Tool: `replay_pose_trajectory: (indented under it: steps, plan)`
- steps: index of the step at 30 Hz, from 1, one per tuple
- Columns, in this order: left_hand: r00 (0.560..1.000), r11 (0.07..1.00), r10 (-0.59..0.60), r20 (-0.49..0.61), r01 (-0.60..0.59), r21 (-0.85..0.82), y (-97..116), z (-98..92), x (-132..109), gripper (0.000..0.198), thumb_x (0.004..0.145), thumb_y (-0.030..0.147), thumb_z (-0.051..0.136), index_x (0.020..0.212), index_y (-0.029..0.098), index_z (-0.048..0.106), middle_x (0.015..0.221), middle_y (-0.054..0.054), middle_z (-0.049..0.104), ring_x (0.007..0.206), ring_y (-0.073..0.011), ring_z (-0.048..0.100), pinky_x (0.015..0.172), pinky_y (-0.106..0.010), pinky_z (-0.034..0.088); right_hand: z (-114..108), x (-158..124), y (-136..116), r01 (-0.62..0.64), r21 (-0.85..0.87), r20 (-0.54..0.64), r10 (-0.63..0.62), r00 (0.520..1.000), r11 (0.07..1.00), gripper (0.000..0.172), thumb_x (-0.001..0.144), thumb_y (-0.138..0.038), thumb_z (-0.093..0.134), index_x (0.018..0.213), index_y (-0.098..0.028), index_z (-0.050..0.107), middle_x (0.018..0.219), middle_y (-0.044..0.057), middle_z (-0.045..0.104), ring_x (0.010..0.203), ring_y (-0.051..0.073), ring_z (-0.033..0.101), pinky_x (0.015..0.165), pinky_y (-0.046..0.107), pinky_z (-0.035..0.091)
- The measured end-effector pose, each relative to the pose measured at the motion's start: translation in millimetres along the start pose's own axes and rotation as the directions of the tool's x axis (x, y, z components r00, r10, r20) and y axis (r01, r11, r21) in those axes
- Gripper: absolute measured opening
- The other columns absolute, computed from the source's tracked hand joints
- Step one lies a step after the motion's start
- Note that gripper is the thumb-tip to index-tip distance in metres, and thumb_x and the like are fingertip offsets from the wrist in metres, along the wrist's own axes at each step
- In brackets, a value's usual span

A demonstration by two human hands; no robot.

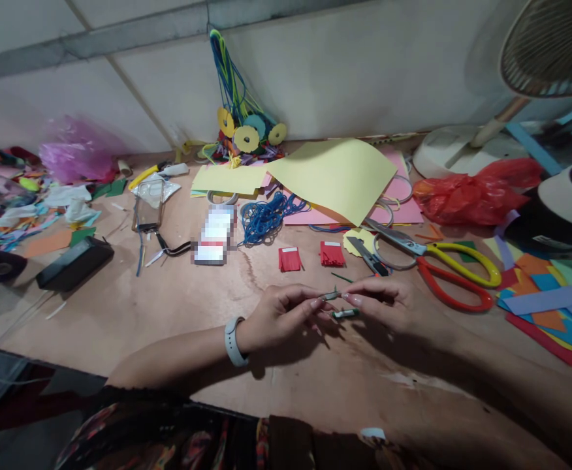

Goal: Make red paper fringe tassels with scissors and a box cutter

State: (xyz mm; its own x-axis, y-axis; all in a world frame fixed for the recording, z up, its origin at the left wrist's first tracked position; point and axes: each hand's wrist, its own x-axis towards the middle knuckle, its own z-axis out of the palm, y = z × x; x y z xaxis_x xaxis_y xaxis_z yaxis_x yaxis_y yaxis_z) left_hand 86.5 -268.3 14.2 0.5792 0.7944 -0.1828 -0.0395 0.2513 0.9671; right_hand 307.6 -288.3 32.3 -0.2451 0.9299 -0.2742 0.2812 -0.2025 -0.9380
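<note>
My left hand (pixel 286 316) and my right hand (pixel 388 303) meet over the table, both with fingers pinched on a small greenish rolled piece (pixel 330 296). Just below it lies a small green and white roll (pixel 345 314), near my right fingertips. Beyond my hands are two red fringed paper pieces (pixel 290 259), (pixel 332 254) and a thin green strip (pixel 341 277). A utility knife (pixel 367 256) rests on a yellow scalloped paper piece (pixel 353 240) behind my right hand.
Large scissors (pixel 443 261) lie right of the knife. Farther back are yellow sheets (pixel 339 173), blue cord (pixel 266 219) and a phone (pixel 215 234). A black box (pixel 74 263) stands left. A red bag (pixel 472 196), a fan base (pixel 445 150) and paper scraps (pixel 545 294) are right.
</note>
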Motion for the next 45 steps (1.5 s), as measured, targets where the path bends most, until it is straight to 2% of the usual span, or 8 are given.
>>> replay_pose_trajectory:
  steps: [7,15,19,21,27,32,37,45]
  plan:
    - [0.991,0.982,0.134,-0.007,-0.132,0.138,-3.5,1.4,0.6,0.029,0.095,0.034,0.059,0.106,0.011,0.071,0.094,-0.013,0.077,0.083,-0.0173,0.075,0.076,-0.028,0.061,4.8,-2.7,-4.3,-0.061,0.088,-0.041,0.065,0.997,0.994,0.039,0.083,-0.051,0.061,0.081,-0.014,0.074,0.046,-0.005,0.037,0.042,0.007,0.029,0.04,0.023,0.02]
    - [0.945,0.864,0.318,0.083,-0.324,0.385,-0.2,-3.2,-1.0,0.026,0.098,0.025,0.053,0.11,0.011,0.07,0.096,-0.013,0.078,0.085,-0.0164,0.075,0.078,-0.026,0.06,-14.4,4.0,-3.7,0.123,-0.017,-0.242,-0.123,0.962,0.992,0.032,0.084,-0.045,0.062,0.098,-0.018,0.07,0.065,0.001,0.058,0.053,0.012,0.051,0.048,0.024,0.042]
    - [0.891,0.745,0.414,0.185,-0.449,0.494,-2.2,-5.4,-0.2,0.027,0.098,0.023,0.051,0.114,0.013,0.07,0.098,-0.011,0.078,0.085,-0.0156,0.075,0.076,-0.023,0.059,-12.9,3.9,-7.3,0.372,-0.3,-0.023,-0.397,0.918,0.878,0.029,0.086,-0.038,0.064,0.11,-0.021,0.068,0.103,0.008,0.067,0.092,0.02,0.063,0.076,0.03,0.052]
    - [0.88,0.712,0.426,0.21,-0.469,0.523,-2.5,-5.4,-0.4,0.027,0.098,0.022,0.05,0.114,0.013,0.07,0.099,-0.011,0.078,0.084,-0.015,0.075,0.074,-0.022,0.058,-7.1,3.6,-5.4,0.431,-0.352,0.1,-0.424,0.9,0.831,0.021,0.089,-0.038,0.063,0.101,-0.02,0.068,0.099,0.007,0.068,0.092,0.019,0.063,0.08,0.031,0.05]
    - [0.956,0.812,0.233,0.181,-0.293,0.505,2.5,-1.4,-2.8,0.027,0.098,0.026,0.051,0.112,0.015,0.071,0.097,-0.01,0.078,0.086,-0.0161,0.075,0.076,-0.023,0.058,1.7,1.7,-0.1,0.409,-0.402,0.092,-0.408,0.908,0.819,0.026,0.097,-0.036,0.051,0.079,-0.019,0.061,0.077,0.004,0.063,0.077,0.016,0.057,0.071,0.029,0.044]
    - [0.998,0.989,0.01,0.07,-0.02,0.148,1.0,2.4,-1.3,0.037,0.094,0.044,0.059,0.107,0.011,0.07,0.095,-0.013,0.077,0.081,-0.0181,0.075,0.072,-0.028,0.059,-3.8,-0.1,-6.1,0.245,-0.333,0.034,-0.248,0.968,0.911,0.03,0.095,-0.043,0.051,0.078,-0.02,0.061,0.075,0.005,0.063,0.071,0.016,0.056,0.063,0.027,0.042]
    - [0.977,0.968,-0.199,0.069,0.207,-0.138,2.1,2.4,1.7,0.046,0.081,0.052,0.074,0.098,0.01,0.067,0.093,-0.013,0.075,0.081,-0.0182,0.074,0.069,-0.027,0.058,-4.9,3.8,-4.4,0.034,-0.101,0.058,-0.028,0.998,0.994,0.039,0.088,-0.056,0.057,0.076,-0.018,0.059,0.071,0.003,0.06,0.064,0.014,0.053,0.057,0.026,0.04]
    - [0.965,0.95,-0.24,0.1,0.255,-0.178,6.3,-2.8,5.8,0.048,0.076,0.051,0.078,0.095,0.009,0.063,0.091,-0.012,0.075,0.078,-0.0166,0.074,0.064,-0.023,0.056,-8.5,12.6,1.4,-0.065,0.045,0.131,0.059,0.99,0.997,0.055,0.075,-0.07,0.065,0.077,-0.016,0.06,0.071,0.003,0.058,0.065,0.013,0.049,0.058,0.026,0.038]
